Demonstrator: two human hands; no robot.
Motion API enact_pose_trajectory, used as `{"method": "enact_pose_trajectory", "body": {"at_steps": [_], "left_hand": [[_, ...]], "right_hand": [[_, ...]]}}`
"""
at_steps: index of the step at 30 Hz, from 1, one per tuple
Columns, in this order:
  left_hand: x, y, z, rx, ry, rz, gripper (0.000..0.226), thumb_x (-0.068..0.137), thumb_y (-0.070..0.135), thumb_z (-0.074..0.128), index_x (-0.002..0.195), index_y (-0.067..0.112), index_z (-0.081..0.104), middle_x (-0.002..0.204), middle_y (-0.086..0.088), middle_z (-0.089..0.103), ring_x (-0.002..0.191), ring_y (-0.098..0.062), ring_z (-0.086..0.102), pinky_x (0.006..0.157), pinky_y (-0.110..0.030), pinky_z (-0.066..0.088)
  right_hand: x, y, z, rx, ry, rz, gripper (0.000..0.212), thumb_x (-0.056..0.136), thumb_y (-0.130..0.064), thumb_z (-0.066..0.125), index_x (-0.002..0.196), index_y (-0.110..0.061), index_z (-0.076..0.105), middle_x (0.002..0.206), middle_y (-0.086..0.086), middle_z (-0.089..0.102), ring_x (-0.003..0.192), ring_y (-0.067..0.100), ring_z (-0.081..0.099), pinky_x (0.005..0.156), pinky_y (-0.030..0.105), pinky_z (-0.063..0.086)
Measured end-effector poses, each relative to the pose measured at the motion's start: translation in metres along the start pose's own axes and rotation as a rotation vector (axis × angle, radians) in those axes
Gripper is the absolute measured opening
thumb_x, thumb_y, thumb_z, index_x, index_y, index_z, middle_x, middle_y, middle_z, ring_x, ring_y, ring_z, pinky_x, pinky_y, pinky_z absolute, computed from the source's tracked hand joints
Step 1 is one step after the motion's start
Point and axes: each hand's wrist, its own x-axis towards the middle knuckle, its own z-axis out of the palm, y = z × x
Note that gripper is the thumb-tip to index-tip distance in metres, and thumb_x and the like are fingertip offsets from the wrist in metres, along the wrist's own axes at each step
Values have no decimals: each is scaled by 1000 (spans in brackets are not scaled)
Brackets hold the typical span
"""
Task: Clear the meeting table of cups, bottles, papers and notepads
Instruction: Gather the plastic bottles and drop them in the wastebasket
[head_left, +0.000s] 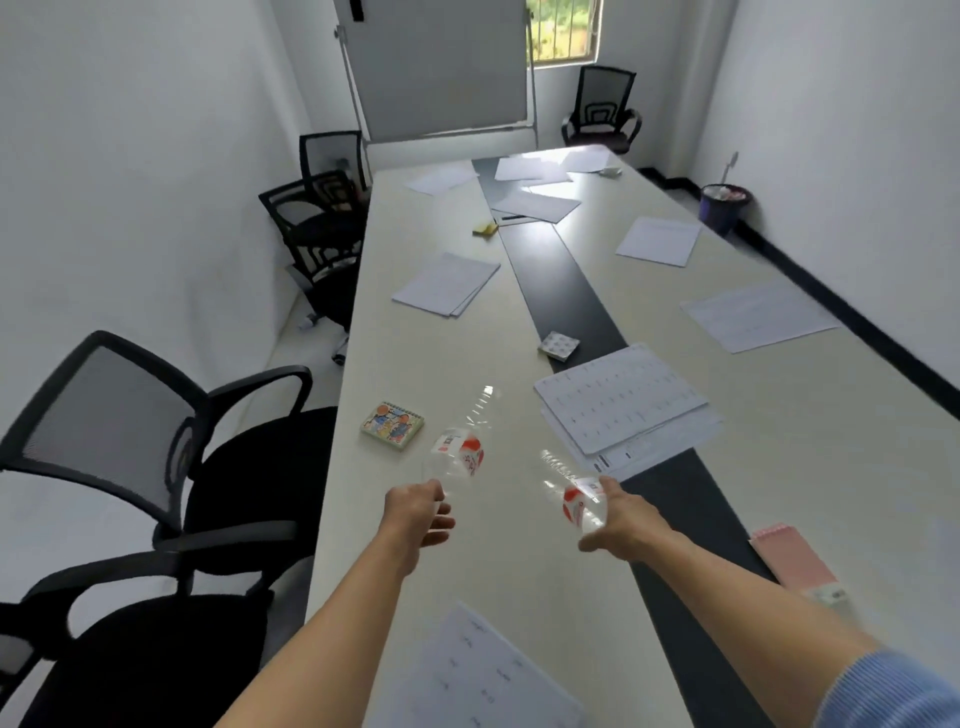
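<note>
Step in hand: bottle removal. Gripping one bottle (457, 457) in curled left hand (418, 514), second bottle (579, 501) in curled right hand (621, 522), above near end of table (519, 571). Next, probably: carry both to bin (724, 205); return for papers (618, 397) and notepad (393, 425).

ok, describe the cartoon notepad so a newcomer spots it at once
On the long pale meeting table, look near the left edge, just beyond the left hand and its clear bottle. A small spiral notepad lies flat there. It alone has a colourful cartoon cover.
</note>
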Motion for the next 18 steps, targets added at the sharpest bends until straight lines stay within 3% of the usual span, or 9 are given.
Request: {"method": "enact_pose_trajectory", "body": {"at_steps": [6, 11, 15, 18], "left_hand": [[-78, -12, 26, 105, -137, 121, 14, 90, 13, 50, 85, 2, 57, 78, -15, 60, 61, -26, 62, 55, -32, 55], [-143, -33, 70, 176, -260, 191, 15, 90, 19, 50, 84, 6, 55, 74, -14, 56, 55, -26, 59, 54, -31, 53], [-206, -32, 138, 283, -413, 297, 16, 93, 22, 50, 82, 11, 55, 72, -14, 56, 55, -25, 58, 55, -31, 53], [-237, -26, 182, 318, -485, 363, 19, 94, 20, 52, 81, 8, 57, 62, -12, 53, 46, -23, 53, 43, -26, 49]], "right_hand": [[-104, 60, -34, 121, 193, 71, 91, 67, -56, 78, 138, -26, 28, 108, 0, 62, 80, 16, 60, 58, 26, 44], [-199, 122, -50, 133, 330, 156, 97, 60, -56, 77, 141, -28, 31, 121, 2, 59, 98, 26, 60, 73, 30, 46], [-276, 196, -78, 131, 401, 284, 93, 61, -53, 74, 139, -32, 27, 109, 3, 63, 89, 27, 62, 75, 37, 55], [-307, 240, -96, 139, 469, 350, 95, 64, -51, 76, 141, -32, 25, 111, 6, 63, 88, 28, 62, 75, 35, 54]]}}
